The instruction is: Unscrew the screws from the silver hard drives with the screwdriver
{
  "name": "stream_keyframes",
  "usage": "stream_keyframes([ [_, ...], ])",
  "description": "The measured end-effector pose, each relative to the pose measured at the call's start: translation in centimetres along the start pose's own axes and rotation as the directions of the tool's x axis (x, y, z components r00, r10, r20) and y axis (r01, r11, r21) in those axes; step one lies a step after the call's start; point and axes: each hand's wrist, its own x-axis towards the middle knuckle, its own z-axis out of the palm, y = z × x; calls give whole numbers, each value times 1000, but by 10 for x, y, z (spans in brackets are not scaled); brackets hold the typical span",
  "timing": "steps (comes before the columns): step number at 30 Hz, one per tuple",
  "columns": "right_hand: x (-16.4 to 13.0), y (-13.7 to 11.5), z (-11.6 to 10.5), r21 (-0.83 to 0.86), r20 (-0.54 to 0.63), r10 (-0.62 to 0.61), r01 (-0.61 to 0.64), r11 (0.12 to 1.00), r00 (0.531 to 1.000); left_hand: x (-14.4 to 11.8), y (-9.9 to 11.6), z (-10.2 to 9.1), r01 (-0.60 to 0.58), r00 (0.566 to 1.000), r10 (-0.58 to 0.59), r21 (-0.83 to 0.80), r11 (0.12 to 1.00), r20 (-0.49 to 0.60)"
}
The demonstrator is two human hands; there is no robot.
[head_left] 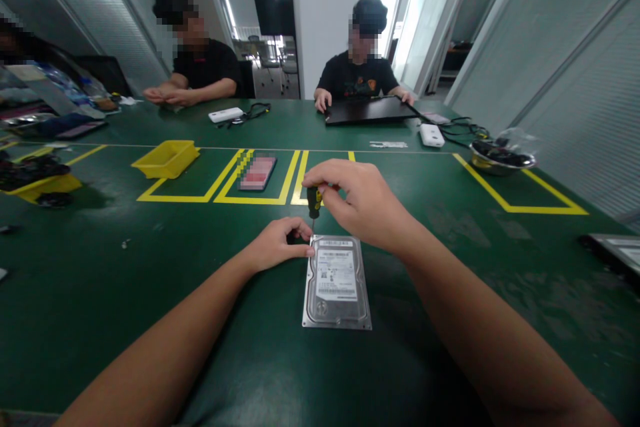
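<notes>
A silver hard drive point(337, 315) with a white label point(336, 277) lies flat on the green table in front of me. Holding a small black and yellow screwdriver point(314, 203) upright by its handle, my right hand point(363, 203) is above the drive's far left corner. The thin shaft reaches down to that corner; whether its tip sits in a screw is too small to tell. My left hand point(280, 243) grips the same corner from the left, thumb at the drive's side edge and fingers curled behind the screwdriver shaft.
Beyond the drive, yellow tape point(253, 201) marks the table, with a phone point(258, 172) inside one outline. A yellow bin point(167, 159) stands left of it, a metal bowl point(501, 160) at the right. Across the table, one person point(367, 77) holds a black panel point(370, 110); another point(207, 70) sits left.
</notes>
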Motion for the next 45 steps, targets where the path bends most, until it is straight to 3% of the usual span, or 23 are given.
stream_keyframes([
  [12,-1,1,2,-12,-44,-13,12,1000,999,0,-4,1,-8,1000,8,-13,1000,0],
  [35,-1,2,0,145,23,57,-60,988,998,1,-1,0,0,1000,0,-11,1000,0],
  [45,-1,5,0,69,22,-17,15,997,1000,0,-3,1,-2,1000,2,-10,1000,-1],
])
